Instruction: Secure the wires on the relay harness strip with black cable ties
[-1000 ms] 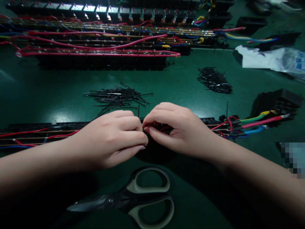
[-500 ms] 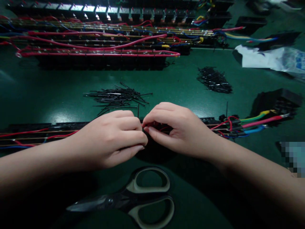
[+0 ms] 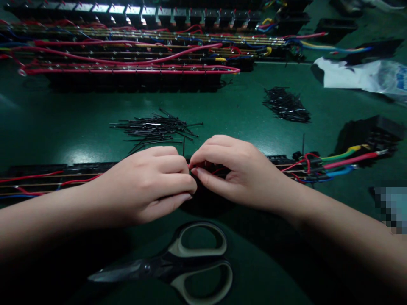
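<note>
My left hand [image 3: 149, 184] and my right hand [image 3: 235, 169] meet fingertip to fingertip over a long black strip with red, blue and yellow wires [image 3: 47, 180] lying across the green table. Both hands are closed in a pinch on the wires at the strip's middle. A thin black cable tie [image 3: 183, 146] sticks up between the two hands; which hand holds it is hidden. The strip's right end [image 3: 318, 165] fans out into coloured wires.
Scissors with grey handles [image 3: 178, 264] lie just in front of my hands. Loose black cable ties [image 3: 155, 127] are piled behind them, another pile [image 3: 286, 106] farther right. Several wired strips [image 3: 127, 59] lie at the back. A black block [image 3: 369, 135] and white bag [image 3: 359, 76] sit right.
</note>
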A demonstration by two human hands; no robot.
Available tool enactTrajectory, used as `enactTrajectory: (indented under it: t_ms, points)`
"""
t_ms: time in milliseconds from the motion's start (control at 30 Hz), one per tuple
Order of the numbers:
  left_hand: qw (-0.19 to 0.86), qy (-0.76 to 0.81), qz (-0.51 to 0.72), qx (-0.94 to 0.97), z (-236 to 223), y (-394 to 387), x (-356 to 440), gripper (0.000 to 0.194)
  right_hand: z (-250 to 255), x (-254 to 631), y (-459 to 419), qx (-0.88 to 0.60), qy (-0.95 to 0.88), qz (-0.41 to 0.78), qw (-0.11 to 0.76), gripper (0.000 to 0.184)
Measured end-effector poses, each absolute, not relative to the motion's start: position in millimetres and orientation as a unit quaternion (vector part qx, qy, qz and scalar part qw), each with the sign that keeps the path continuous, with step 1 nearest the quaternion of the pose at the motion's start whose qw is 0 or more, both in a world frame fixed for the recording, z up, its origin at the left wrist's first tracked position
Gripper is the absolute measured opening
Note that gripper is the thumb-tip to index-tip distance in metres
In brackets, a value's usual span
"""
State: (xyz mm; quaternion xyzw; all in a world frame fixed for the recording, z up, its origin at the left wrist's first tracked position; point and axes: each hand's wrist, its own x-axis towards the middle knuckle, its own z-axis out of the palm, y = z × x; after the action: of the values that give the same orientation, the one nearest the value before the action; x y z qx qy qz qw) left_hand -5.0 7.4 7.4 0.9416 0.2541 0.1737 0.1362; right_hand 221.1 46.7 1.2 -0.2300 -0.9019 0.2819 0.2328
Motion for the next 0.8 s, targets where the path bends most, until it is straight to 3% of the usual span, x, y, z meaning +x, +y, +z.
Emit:
enactTrajectory:
  t_ms: [800]
  points:
    - [0.142, 0.258, 0.171, 0.94, 6.4, 6.7, -5.2, 0.025, 0.4, 221.2, 47.0, -0.233, -0.9, 0.287, 0.229, 0.012]
